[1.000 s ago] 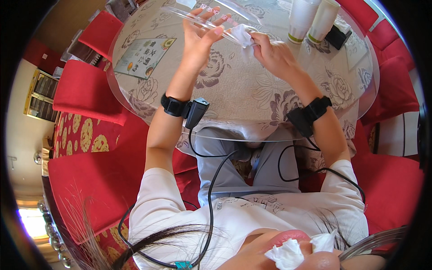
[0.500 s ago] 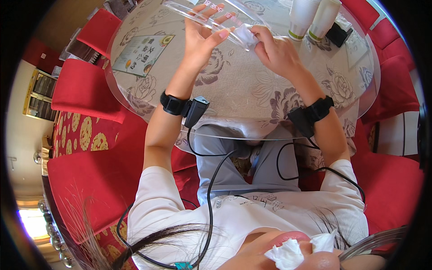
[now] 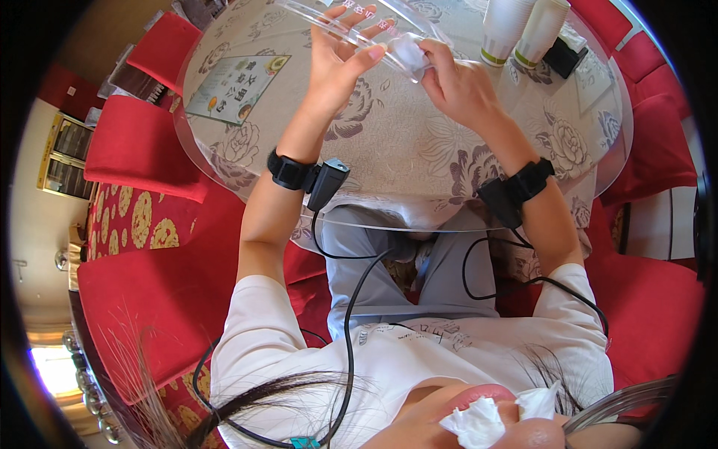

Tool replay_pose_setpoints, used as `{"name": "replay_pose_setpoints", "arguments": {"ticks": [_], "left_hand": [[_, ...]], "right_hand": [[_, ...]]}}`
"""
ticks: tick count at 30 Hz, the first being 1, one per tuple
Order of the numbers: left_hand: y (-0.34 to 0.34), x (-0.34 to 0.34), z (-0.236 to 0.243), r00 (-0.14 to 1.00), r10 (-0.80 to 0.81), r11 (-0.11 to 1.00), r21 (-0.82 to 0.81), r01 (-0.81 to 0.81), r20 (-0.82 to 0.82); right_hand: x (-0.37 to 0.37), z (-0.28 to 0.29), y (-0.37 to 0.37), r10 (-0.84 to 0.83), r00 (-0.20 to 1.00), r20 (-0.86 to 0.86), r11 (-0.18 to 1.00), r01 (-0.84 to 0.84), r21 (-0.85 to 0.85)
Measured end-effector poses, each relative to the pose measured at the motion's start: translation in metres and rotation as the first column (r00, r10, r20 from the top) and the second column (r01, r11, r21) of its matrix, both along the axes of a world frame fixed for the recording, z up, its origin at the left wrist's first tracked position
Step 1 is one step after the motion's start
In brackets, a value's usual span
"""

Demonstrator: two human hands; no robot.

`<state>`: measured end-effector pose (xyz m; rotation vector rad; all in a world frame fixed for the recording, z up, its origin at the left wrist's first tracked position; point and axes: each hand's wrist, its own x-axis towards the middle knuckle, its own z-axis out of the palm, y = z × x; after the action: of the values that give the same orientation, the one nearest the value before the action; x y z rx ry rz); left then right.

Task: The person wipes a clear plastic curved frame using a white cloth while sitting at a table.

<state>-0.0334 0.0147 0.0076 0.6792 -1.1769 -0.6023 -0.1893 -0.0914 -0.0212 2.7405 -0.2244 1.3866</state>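
Near the table's far middle, my left hand (image 3: pixel 338 71) grips a clear plastic piece (image 3: pixel 359 26) with red printing, thumb along its near edge and fingers spread behind it. My right hand (image 3: pixel 461 93) pinches a crumpled white tissue (image 3: pixel 408 52) against the right end of that plastic. Both wrists carry black strapped devices with cables.
The round glass-topped table (image 3: pixel 404 157) has a patterned cloth. A printed card (image 3: pixel 235 86) lies at left; two paper-cup stacks (image 3: pixel 502 30) and a black holder (image 3: pixel 561 56) with white paper stand at right. Red chairs (image 3: pixel 142 142) surround the table.
The plastic piece and both hands shifted slightly rightward and up. The tissue now lies more pressed into the plastic, showing less of its loose hanging end.
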Motion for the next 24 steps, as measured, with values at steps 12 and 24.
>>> {"name": "replay_pose_setpoints", "arguments": {"ticks": [12,24], "left_hand": [[-0.004,0.0,-0.007,1.0,0.01,0.999,0.032,-0.011,0.021],[0.003,0.019,0.004,0.989,-0.096,0.993,-0.083,0.086,-0.116]], "right_hand": [[0.001,-0.006,-0.007,-0.004,1.0,-0.03,1.0,0.005,0.024],[0.001,-0.009,0.001,-0.042,0.977,-0.208,0.968,0.091,0.236]]}}
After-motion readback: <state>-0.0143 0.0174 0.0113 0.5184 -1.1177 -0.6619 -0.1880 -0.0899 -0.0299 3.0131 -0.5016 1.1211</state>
